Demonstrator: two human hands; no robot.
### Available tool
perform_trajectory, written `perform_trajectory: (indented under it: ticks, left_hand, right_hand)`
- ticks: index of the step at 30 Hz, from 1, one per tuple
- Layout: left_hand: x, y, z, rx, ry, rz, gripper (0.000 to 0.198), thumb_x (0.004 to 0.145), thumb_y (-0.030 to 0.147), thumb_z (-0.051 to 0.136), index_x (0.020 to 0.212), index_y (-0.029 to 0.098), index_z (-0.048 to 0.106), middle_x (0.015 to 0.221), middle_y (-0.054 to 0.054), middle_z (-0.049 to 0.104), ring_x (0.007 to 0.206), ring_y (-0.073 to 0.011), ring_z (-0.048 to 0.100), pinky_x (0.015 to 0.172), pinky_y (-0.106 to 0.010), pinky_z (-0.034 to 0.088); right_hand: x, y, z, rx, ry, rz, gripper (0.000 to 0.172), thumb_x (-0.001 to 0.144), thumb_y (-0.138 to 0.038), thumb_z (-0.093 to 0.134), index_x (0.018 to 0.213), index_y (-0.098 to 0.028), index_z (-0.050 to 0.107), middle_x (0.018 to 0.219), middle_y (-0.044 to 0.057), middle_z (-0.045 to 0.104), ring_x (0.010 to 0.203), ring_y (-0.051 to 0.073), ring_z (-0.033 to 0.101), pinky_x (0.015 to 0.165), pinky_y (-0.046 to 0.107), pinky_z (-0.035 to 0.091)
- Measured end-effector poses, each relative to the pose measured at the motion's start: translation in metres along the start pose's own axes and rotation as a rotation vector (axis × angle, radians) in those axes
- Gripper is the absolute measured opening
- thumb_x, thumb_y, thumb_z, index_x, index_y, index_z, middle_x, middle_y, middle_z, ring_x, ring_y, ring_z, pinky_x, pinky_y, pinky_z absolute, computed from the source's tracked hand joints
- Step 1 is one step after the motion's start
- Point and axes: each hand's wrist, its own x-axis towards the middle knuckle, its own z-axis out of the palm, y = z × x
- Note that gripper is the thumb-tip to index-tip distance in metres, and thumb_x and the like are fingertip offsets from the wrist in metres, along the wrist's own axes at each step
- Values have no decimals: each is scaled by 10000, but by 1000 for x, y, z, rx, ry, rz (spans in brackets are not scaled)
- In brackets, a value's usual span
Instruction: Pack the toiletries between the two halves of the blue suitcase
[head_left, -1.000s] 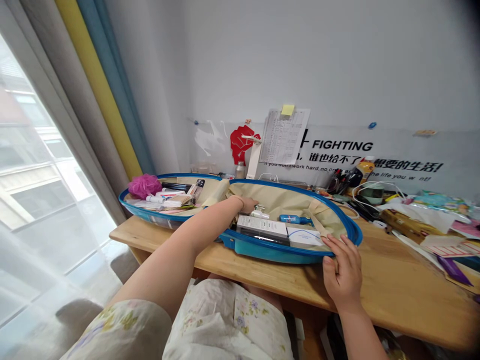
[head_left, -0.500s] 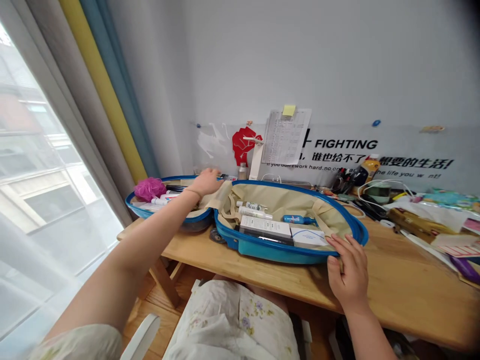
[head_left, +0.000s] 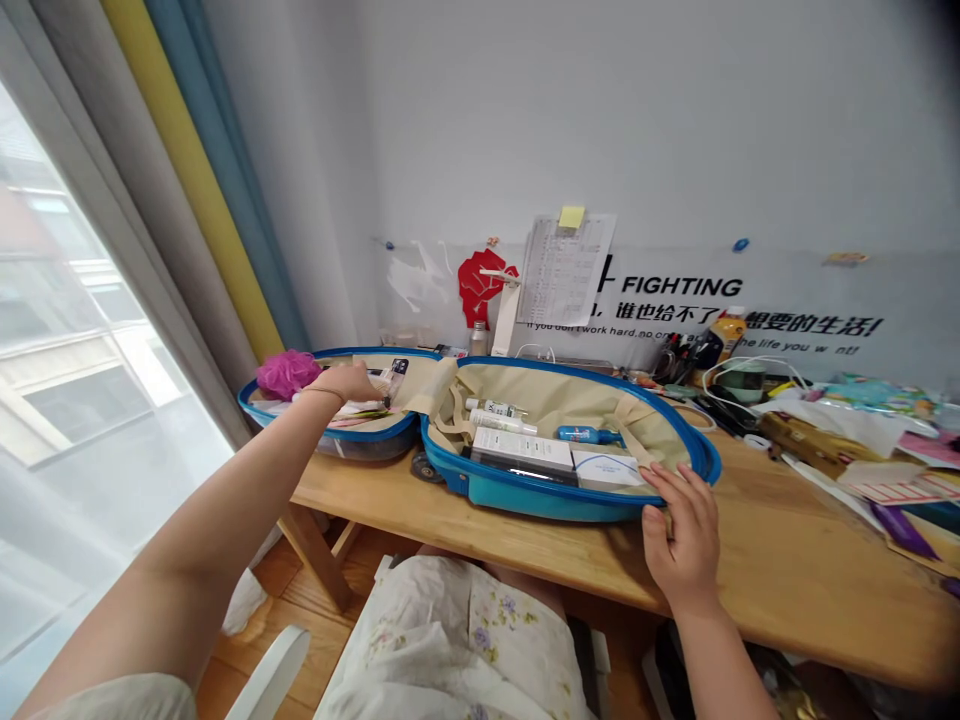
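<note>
A blue suitcase (head_left: 536, 499) with a beige lining lies opened out in two halves on the wooden desk. My left hand (head_left: 341, 383) reaches down into its left half, beside a purple bath puff (head_left: 287, 375). The fingers of that hand are mostly hidden, and what they touch cannot be made out. A small dark-and-white item (head_left: 398, 368) shows just right of them. My right hand (head_left: 684, 535) rests on the near right rim, fingers stretched over the edge and thumb apart outside. Nearest to it inside are a white box (head_left: 606, 469) and a blue bottle (head_left: 589, 435).
White tubes (head_left: 502, 422) and a longer box (head_left: 523, 449) lie in the suitcase's right half. Behind stand a white desk lamp (head_left: 505, 318) and a small bottle (head_left: 478, 338). Pouches, cables and papers crowd the desk's right side, including a brown pouch (head_left: 814, 442).
My left hand has moved left and down, from above the suitcase's hinge side into the left half. My right hand stays on the rim. The view has shifted slightly.
</note>
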Motion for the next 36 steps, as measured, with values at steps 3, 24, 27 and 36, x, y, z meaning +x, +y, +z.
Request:
perform_trajectory:
  ticks: [3, 24, 27, 36]
  left_hand:
    - [7, 45, -11, -18, 62, -36, 767, 822, 590, 600, 1393, 97, 461, 1289, -222, 607, 1230, -441, 523, 1000, -543, 410]
    - [37, 318, 62, -111, -379, 665, 866, 802, 393, 734, 1523, 165, 311, 1480, -170, 447, 1363, -300, 452, 1131, -369, 346]
    - [37, 319, 67, -194, -388, 661, 781, 872, 467, 649, 1512, 152, 331, 1479, -176, 459, 1357, -285, 467, 1133, -373, 347]
    - [46, 309, 54, -300, -335, 716, 534, 1016, 385, 399, 1486, 132, 387, 1522, -115, 471, 1393, -200, 446, 1155, -299, 321]
  right_hand:
    - [1, 0, -1, 6, 6, -28, 344, 947, -260, 457, 1256, -228, 605, 1208, 118, 665, 1288, 313, 526, 1077, 560, 409]
    - [0, -1, -2, -25, -18, -39, 353, 961, -265, 431, 1276, -222, 584, 1207, 124, 661, 1287, 308, 524, 1067, 541, 408]
    - [-2, 1, -2, -29, -34, -30, 351, 961, -279, 425, 1265, -224, 590, 1221, 122, 656, 1289, 309, 523, 1072, 543, 401]
    - [0, 2, -1, -17, -9, -28, 336, 958, -277, 434, 1241, -219, 607, 1203, 125, 665, 1282, 314, 530, 1062, 548, 418]
